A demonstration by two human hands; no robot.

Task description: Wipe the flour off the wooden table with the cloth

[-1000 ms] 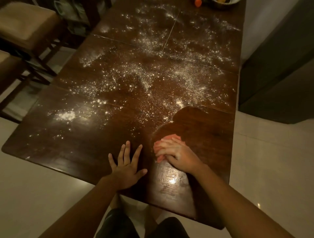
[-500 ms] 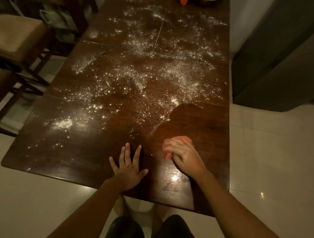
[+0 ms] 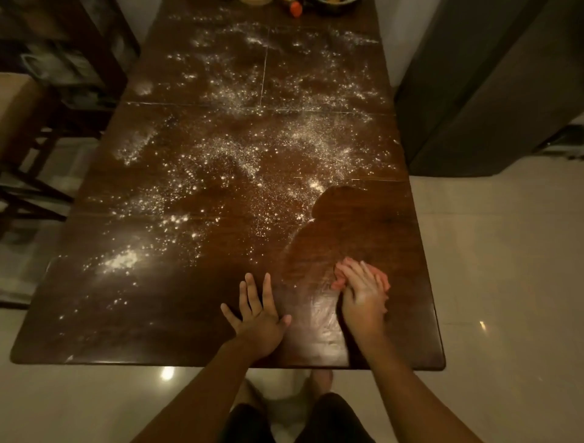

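Hands: left hand (image 3: 257,325) on table (image 3: 142,332), right hand (image 3: 363,300) on cloth (image 3: 338,279); bowl (image 3: 335,2) beyond.

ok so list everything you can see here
table: one, dark brown wood, middle
flour: scattered, white, over most of the table; near right part wiped
cloth: one, pink, near right, under right hand
orange thing: one, small, far edge
bowl: one, cut off, far edge
chair: one, tan seat, left
cabinet: one, dark grey, right
floor: pale tiles, around the table
left hand: flat on table, near edge
right hand: pressing the cloth
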